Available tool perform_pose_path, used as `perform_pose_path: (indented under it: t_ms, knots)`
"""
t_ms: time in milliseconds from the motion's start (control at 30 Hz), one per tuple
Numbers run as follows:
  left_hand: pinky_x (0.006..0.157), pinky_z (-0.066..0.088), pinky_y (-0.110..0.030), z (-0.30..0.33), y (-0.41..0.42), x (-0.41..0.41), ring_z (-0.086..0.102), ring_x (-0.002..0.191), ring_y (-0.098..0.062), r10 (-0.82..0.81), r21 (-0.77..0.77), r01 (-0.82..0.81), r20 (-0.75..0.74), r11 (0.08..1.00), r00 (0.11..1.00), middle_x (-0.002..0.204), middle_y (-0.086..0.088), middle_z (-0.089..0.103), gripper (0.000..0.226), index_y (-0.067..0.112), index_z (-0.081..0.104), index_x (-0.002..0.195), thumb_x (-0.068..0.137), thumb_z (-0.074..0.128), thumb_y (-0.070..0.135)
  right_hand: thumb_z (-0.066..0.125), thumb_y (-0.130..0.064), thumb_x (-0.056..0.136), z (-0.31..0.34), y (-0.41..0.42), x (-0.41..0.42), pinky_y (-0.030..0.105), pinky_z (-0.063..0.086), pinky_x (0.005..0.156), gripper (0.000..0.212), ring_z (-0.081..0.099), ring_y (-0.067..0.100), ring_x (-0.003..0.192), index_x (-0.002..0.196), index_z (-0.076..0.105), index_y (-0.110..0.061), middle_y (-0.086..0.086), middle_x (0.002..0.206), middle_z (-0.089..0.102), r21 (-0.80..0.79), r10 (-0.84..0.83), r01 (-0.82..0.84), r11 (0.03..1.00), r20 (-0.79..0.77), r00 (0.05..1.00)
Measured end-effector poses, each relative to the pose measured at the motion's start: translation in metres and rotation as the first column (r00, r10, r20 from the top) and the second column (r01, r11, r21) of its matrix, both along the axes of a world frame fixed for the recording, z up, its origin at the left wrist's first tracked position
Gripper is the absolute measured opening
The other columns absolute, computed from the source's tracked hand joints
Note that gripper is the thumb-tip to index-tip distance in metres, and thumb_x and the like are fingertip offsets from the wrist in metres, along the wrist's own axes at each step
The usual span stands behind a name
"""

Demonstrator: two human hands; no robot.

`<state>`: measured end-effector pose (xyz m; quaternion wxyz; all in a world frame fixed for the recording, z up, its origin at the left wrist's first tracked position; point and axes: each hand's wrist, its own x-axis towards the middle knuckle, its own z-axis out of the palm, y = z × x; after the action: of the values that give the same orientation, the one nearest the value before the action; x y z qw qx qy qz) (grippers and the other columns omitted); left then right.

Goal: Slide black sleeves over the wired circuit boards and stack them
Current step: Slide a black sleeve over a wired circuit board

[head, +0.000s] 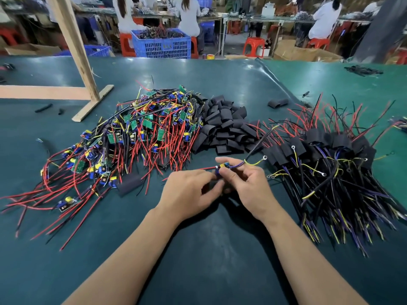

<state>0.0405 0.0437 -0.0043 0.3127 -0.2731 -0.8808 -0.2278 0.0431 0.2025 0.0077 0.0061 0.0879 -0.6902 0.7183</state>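
Both my hands meet at the table's middle around one small wired circuit board (222, 167). My left hand (189, 192) pinches its near end, where something dark shows between the fingers; I cannot tell if it is a sleeve. My right hand (244, 183) pinches the board's far end, and its purple, yellow and black wires (253, 160) run off up and to the right. A red wire (204, 168) leaves the board to the left. To the left lies the pile of bare boards (141, 133), behind it the heap of black sleeves (224, 126), and on the right the stack of sleeved boards (330, 150).
One loose black sleeve (130, 183) lies by the bare pile's near edge, another (278, 103) behind the stack. A wooden frame (88, 93) stands at the back left on the green table mat (198, 249). Beyond the table are a blue crate (161, 46) and seated people.
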Motion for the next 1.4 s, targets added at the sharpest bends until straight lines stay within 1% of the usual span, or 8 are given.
perform_pose_path:
  t_ms: [300, 400, 533, 733, 867, 1033, 1167, 1400]
  knots:
    - [0.091, 0.048, -0.037, 0.003, -0.001, -0.003, 0.061, 0.105, -0.024, -0.042, 0.131, 0.013, 0.218, 0.991, 0.975, 0.122, -0.006, 0.064, 0.059, 0.004, 0.040, 0.147, 0.100, 0.048, 0.038, 0.054, -0.020, 0.098, 0.005, 0.003, 0.003, 0.032, 0.058, 0.065, 0.024, 0.067, 0.015, 0.073, 0.115, 0.070, -0.027, 0.005, 0.083, 0.075, -0.027, -0.036, 0.036, 0.999, -0.001, 0.999]
    - [0.088, 0.051, -0.019, 0.006, 0.002, -0.002, 0.069, 0.097, -0.006, -0.206, 0.472, 0.097, 0.185, 0.876, 0.961, 0.112, 0.011, 0.070, 0.025, 0.012, 0.068, 0.119, 0.095, 0.063, 0.017, 0.053, -0.013, 0.100, 0.004, 0.002, 0.004, 0.028, 0.056, 0.061, 0.023, 0.066, 0.016, 0.069, 0.112, 0.071, -0.020, 0.002, 0.083, 0.074, 0.001, -0.039, 0.039, 0.999, -0.022, 0.999]
    - [0.067, 0.055, -0.020, 0.009, 0.006, -0.003, 0.070, 0.063, -0.010, -0.242, 0.755, -0.108, 0.338, 0.646, 0.910, 0.082, 0.008, 0.076, 0.008, 0.018, 0.075, 0.093, 0.090, 0.068, 0.017, 0.057, -0.019, 0.099, -0.001, -0.003, 0.004, 0.025, 0.050, 0.061, 0.020, 0.067, 0.013, 0.067, 0.091, 0.073, -0.029, -0.004, 0.079, 0.075, 0.121, -0.133, 0.152, 0.981, -0.148, 0.980]
    - [0.050, 0.045, -0.020, 0.026, 0.002, -0.034, 0.057, 0.051, -0.010, -0.269, 0.870, -0.276, 0.403, 0.408, 0.875, 0.067, 0.000, 0.071, 0.043, 0.011, 0.070, 0.083, 0.107, 0.038, 0.028, 0.048, -0.051, 0.092, -0.005, -0.002, 0.000, 0.033, 0.048, 0.050, 0.018, 0.054, 0.016, 0.048, 0.085, 0.064, -0.051, -0.005, 0.064, 0.064, -0.013, -0.527, 0.544, 0.839, -0.269, 0.806]
    - [0.070, 0.047, -0.016, 0.039, 0.009, -0.067, 0.061, 0.077, -0.009, -0.046, 0.574, -0.264, 0.468, 0.775, 0.882, 0.094, 0.001, 0.069, 0.026, 0.014, 0.067, 0.110, 0.101, 0.043, 0.012, 0.047, -0.049, 0.092, -0.003, 0.000, -0.002, 0.022, 0.041, 0.044, 0.017, 0.052, 0.015, 0.048, 0.083, 0.060, -0.043, -0.007, 0.059, 0.059, -0.149, -0.658, 0.640, 0.753, -0.182, 0.731]
    - [0.111, 0.035, -0.033, 0.045, 0.015, -0.101, 0.045, 0.131, -0.029, 0.045, 0.071, -0.086, 0.456, 0.994, 0.889, 0.144, -0.014, 0.051, 0.063, 0.006, 0.045, 0.145, 0.083, 0.050, -0.003, 0.045, -0.045, 0.095, -0.001, 0.002, -0.003, 0.021, 0.040, 0.040, 0.018, 0.051, 0.023, 0.047, 0.091, 0.055, -0.031, -0.003, 0.059, 0.057, -0.175, -0.713, 0.692, 0.700, -0.215, 0.667]
    - [0.107, 0.038, -0.046, 0.043, 0.012, -0.113, 0.037, 0.133, -0.030, 0.233, -0.441, -0.060, 0.349, 0.895, 0.908, 0.155, 0.000, 0.037, 0.071, 0.021, 0.035, 0.151, 0.085, 0.054, 0.003, 0.045, -0.040, 0.097, -0.002, 0.005, -0.004, 0.023, 0.039, 0.042, 0.017, 0.047, 0.018, 0.040, 0.087, 0.054, -0.029, 0.001, 0.059, 0.057, -0.167, -0.729, 0.710, 0.685, -0.160, 0.666]
    - [0.099, 0.046, -0.044, 0.048, 0.003, -0.126, 0.052, 0.118, -0.033, 0.182, -0.403, -0.007, 0.399, 0.915, 0.899, 0.136, -0.011, 0.047, 0.036, 0.016, 0.054, 0.134, 0.099, 0.056, 0.022, 0.045, -0.038, 0.099, -0.002, 0.006, -0.005, 0.024, 0.040, 0.042, 0.019, 0.048, 0.022, 0.044, 0.084, 0.054, -0.030, 0.003, 0.059, 0.057, -0.156, -0.719, 0.702, 0.695, -0.135, 0.682]
